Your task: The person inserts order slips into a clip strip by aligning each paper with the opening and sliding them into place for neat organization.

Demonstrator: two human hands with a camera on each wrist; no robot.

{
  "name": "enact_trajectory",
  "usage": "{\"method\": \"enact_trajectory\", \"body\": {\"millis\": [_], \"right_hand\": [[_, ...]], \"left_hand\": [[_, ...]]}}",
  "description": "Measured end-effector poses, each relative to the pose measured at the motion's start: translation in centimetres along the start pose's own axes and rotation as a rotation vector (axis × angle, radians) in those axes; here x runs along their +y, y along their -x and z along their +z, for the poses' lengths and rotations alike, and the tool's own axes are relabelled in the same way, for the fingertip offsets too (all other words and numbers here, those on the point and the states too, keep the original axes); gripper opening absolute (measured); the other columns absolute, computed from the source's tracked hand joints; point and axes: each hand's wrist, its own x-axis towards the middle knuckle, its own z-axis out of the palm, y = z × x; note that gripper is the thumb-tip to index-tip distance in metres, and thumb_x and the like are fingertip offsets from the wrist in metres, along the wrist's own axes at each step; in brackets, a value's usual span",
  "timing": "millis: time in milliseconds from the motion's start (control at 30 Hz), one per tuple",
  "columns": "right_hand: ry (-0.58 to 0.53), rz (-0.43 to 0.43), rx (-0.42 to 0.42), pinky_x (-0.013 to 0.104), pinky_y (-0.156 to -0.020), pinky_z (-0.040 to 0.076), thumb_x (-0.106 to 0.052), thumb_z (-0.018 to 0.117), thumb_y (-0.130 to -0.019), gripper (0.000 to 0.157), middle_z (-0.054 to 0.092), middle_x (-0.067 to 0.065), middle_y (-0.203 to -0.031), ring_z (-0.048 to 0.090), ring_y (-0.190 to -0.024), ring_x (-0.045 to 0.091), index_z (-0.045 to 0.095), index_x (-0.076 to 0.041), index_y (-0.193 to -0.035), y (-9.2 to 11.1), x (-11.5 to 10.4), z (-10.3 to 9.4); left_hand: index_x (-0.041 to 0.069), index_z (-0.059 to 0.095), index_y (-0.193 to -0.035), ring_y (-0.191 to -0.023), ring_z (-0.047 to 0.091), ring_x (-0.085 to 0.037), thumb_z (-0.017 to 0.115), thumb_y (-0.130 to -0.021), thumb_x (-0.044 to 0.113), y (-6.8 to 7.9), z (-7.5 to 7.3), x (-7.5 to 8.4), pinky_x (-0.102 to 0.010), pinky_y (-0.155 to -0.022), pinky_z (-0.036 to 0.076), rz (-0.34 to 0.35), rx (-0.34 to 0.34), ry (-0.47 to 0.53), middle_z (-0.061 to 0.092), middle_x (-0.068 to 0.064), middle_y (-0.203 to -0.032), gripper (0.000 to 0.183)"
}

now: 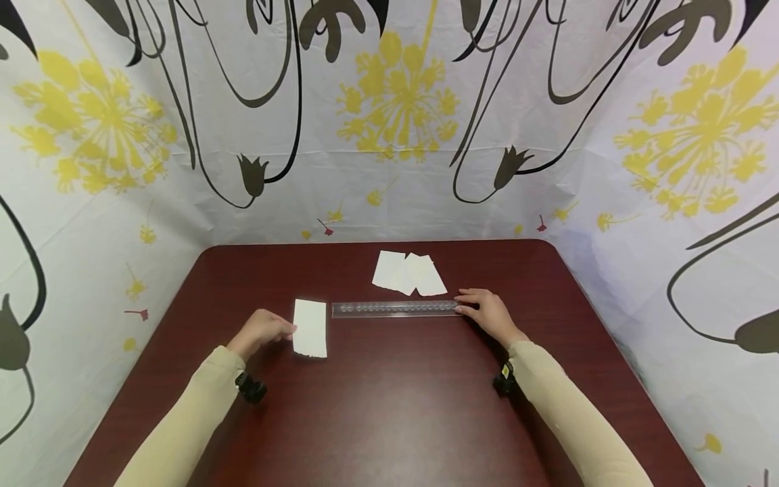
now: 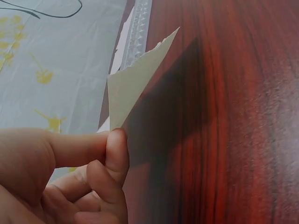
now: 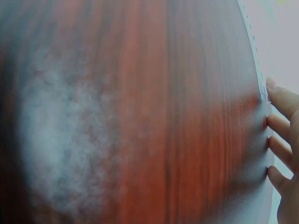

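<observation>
My left hand point(image 1: 266, 330) pinches a white piece of paper point(image 1: 310, 329) by its left edge, between thumb and index finger. In the left wrist view the paper point(image 2: 133, 88) stands tilted up from the tabletop, its far edge ragged and torn, casting a shadow. A clear plastic ruler point(image 1: 395, 310) with a row of round shapes lies flat just right of the paper. My right hand point(image 1: 489, 314) is at the ruler's right end, fingers spread and fingertips touching down there. In the right wrist view the ruler point(image 3: 255, 60) shows as a thin strip by the thumb.
Two overlapping white paper pieces point(image 1: 409, 274) lie beyond the ruler, toward the back of the dark red wooden table point(image 1: 395, 406). A patterned cloth point(image 1: 395, 196) with yellow flowers hangs behind and along both sides. Each wrist wears a small black camera.
</observation>
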Motion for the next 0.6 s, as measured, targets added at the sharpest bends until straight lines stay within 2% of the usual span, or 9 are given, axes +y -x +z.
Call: {"method": "enact_trajectory", "body": {"millis": [133,300,600], "right_hand": [[0.001,0.006,-0.001,0.057,-0.11,0.04,-0.031,0.07,-0.092,0.038,0.06,0.012,-0.141,0.049,-0.136,0.036,0.07,-0.014,-0.125,0.0,-0.1,0.0],[0.002,0.008,-0.001,0.057,-0.11,0.04,-0.031,0.07,-0.092,0.038,0.06,0.012,-0.141,0.049,-0.136,0.036,0.07,-0.014,-0.125,0.1,-0.1,0.0],[0.006,0.004,0.007,0.056,-0.111,0.04,-0.031,0.069,-0.092,0.037,0.06,0.011,-0.142,0.049,-0.137,0.035,0.07,-0.014,-0.125,0.0,0.0,0.1]], "left_hand": [[0.003,0.076,-0.079,-0.061,0.047,-0.013,0.071,-0.086,0.022,0.1,0.3,-0.2,-0.025,-0.054,0.036,-0.01,-0.025,0.016,0.06,0.002,-0.06,0.021],[0.004,0.076,-0.076,-0.054,0.043,-0.009,0.073,-0.084,0.021,-0.2,0.8,-0.5,-0.022,-0.049,0.03,-0.01,-0.025,0.035,0.055,0.006,-0.053,0.019],[0.006,0.076,-0.073,-0.055,0.044,-0.009,0.073,-0.084,0.023,-0.2,1.2,-0.4,-0.022,-0.048,0.03,-0.003,-0.033,0.046,0.052,0.007,-0.051,0.02]]}}
